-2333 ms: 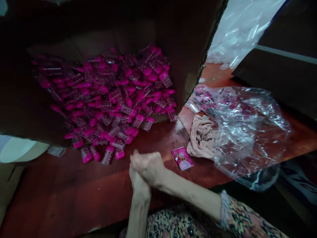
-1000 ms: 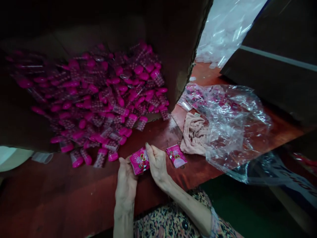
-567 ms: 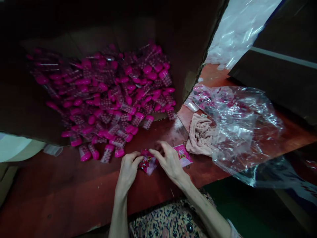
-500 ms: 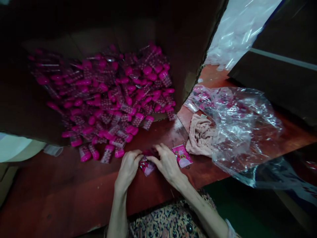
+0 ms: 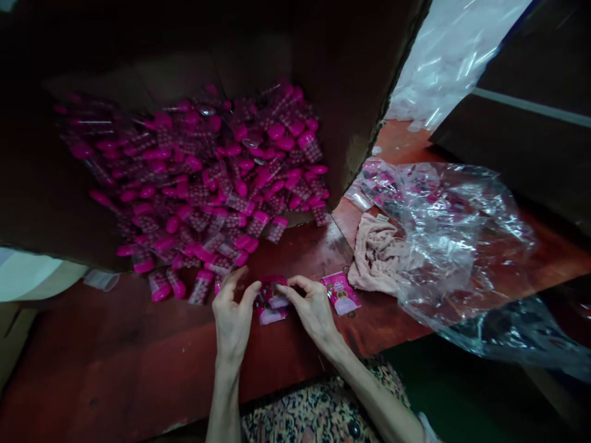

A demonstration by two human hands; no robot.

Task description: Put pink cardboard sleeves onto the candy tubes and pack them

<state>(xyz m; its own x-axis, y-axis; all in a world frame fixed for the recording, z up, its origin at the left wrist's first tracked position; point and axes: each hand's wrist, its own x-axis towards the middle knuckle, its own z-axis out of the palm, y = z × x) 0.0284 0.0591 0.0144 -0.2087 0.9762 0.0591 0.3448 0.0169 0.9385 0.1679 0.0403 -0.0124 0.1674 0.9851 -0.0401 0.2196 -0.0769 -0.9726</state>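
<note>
My right hand [image 5: 314, 311] pinches a small pink printed packet [image 5: 278, 300] between thumb and fingers, just above the red tabletop. Beneath it, another pink printed packet [image 5: 271, 317] shows its pale lower edge. My left hand [image 5: 235, 311] is to the left of these, fingers and thumb spread apart, the thumb tip close to the packets' edge; whether it touches them is unclear. To the right of my right hand, a flat pink packet [image 5: 340, 293] lies on the table. Beyond my hands are many small clear bottles with pink caps [image 5: 240, 203], filled with little beads.
The bottles spill from a large cardboard box [image 5: 355, 141] lying open toward me. On the right lie a crumpled beige cloth [image 5: 376, 252] and a clear plastic bag [image 5: 462, 246] with pink packets inside. A white round container [image 5: 37, 277] stands at the left edge.
My left hand has let go of the packet's edge and its fingers have spread. The right hand has lifted a packet slightly, with another showing under it.
</note>
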